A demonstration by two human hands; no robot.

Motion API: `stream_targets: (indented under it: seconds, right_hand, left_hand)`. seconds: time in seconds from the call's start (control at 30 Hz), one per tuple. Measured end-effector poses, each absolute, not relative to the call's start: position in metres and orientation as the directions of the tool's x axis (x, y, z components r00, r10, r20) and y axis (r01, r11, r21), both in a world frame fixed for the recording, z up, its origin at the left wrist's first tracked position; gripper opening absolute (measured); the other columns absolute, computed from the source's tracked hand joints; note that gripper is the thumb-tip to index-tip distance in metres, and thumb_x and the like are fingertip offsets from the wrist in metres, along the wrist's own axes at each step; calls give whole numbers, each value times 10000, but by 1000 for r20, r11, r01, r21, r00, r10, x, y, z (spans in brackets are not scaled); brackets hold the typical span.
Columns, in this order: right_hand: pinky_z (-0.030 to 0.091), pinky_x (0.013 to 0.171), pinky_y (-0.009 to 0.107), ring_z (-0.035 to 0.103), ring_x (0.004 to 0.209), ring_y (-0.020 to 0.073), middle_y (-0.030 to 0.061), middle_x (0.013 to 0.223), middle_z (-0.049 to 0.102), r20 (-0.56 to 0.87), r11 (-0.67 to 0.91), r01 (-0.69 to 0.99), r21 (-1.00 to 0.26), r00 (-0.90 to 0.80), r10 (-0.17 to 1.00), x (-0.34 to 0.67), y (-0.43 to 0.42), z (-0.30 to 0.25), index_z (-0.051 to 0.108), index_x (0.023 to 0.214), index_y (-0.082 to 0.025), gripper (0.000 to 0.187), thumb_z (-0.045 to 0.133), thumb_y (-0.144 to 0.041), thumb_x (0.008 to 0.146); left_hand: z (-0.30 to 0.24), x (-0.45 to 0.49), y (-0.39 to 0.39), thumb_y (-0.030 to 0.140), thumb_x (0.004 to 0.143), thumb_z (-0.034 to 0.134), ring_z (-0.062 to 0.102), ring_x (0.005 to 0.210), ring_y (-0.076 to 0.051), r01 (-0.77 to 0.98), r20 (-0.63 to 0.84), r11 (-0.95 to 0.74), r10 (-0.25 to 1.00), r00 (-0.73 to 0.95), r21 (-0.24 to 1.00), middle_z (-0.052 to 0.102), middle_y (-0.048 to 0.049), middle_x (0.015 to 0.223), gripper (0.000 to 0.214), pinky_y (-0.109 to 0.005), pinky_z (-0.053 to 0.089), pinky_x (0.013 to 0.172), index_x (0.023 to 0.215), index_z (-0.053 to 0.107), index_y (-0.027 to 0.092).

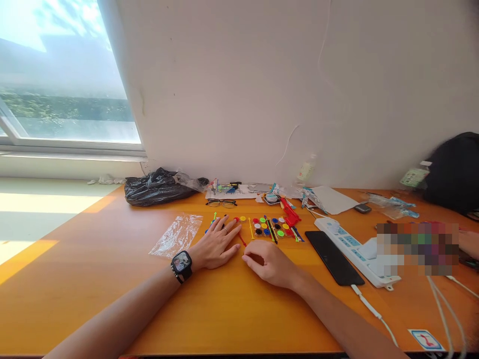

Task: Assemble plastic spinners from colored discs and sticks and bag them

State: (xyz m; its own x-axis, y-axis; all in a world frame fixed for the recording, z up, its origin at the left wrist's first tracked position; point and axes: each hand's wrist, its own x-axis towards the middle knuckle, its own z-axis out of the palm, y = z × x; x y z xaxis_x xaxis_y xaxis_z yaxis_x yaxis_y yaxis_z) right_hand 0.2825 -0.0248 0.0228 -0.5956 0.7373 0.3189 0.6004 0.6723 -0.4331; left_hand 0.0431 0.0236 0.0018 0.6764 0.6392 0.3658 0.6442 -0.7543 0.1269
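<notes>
Plainly, this is sorting or picking among small parts on the orange tabletop (112, 279). Nearest the camera both forearms reach in, the left one wearing a black wristwatch (182, 263). The left hand (217, 242) lies flat, palm down and fingers spread, holding nothing. The right hand (271, 262) rests beside it, loosely curled, thumb and forefinger drawn together at the tip; whether they pinch anything I cannot tell.

Just beyond those fingertips, between the two hands, lies a red stick (242, 241), flat and slanted. It looks to be the piece being dealt with, though no grip on it can be made out. Taking it up would, I judge, call for a fine two-finger pinch low on the tabletop, the left hand steadying nearby.

A little farther on stand the coloured discs (267, 227) in short rows, with more thin sticks (273, 234) among them and a red plastic piece (290, 215) behind. A clear bag (177, 234) lies flat to the left; to the right are a black phone (333, 257) on its cable and a white power strip (348, 244).

Farther back lie spectacles (221, 203) and a black plastic sack (157, 187) against the wall (262, 89). At the far right edge another person's hand (469, 244) shows — apart from all this.
</notes>
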Motion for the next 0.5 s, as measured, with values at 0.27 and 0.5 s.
stream_targets:
  seconds: [0.27,0.5]
  right_hand:
    - [506,909,382,612,1005,245,67,1014,679,380,655,691,-305,-543,749,287,-19,19,664,968,-211,50,653,-169,944]
    - [510,912,420,576,1021,265,80,996,639,357,618,762,-191,-533,767,290,-15,14,620,912,-202,146,551,-93,978]
  left_hand:
    - [7,44,22,452,1040,487,457,1344,-372,622,383,-764,634,672,172,583,-125,1426,448,-605,372,1163,1453,525,284]
    - [6,44,21,450,1009,556,395,1422,-385,629,421,-757,636,647,178,463,-128,1592,561,-627,361,1174,1529,439,276]
